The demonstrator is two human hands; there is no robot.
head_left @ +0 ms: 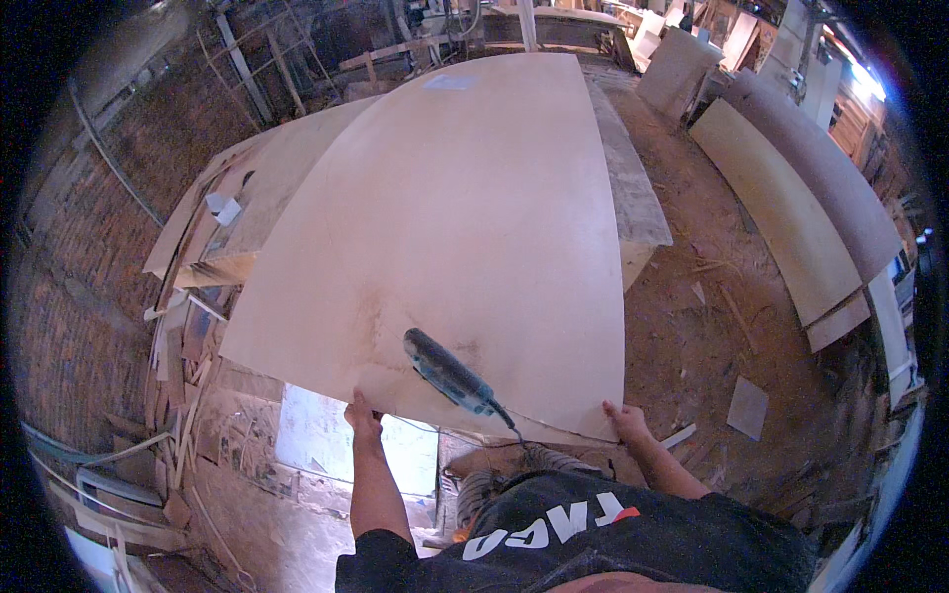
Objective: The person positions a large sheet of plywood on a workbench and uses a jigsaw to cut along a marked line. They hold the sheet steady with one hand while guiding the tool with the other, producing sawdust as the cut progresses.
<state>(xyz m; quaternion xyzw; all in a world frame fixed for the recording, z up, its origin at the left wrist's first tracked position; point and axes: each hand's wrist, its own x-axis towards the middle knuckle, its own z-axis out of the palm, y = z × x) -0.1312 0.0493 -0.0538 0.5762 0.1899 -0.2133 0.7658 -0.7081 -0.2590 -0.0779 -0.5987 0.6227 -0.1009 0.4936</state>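
A large pale wooden sheet (474, 198) stretches away in front of me, on top of other boards. At its near edge, my left hand (364, 415) is closed on the sheet, left of the middle. My right hand (628, 422) grips the near right corner, thumb on top; the fingers beneath are hidden. Between the hands, on the sheet, lies a dusty blue-grey corded power tool (450, 371) with a long body. Its cord (514, 427) drops over the near edge toward me. Brown dust marks the surface beside the tool.
Under the sheet, a stack of boards (287, 168) shows at the left and a grey one (633, 198) at the right. Curved panels (781, 188) lean at the far right. Wood scraps (183, 395) pile up by the brick wall (89, 326). Offcuts (748, 407) litter the dusty floor.
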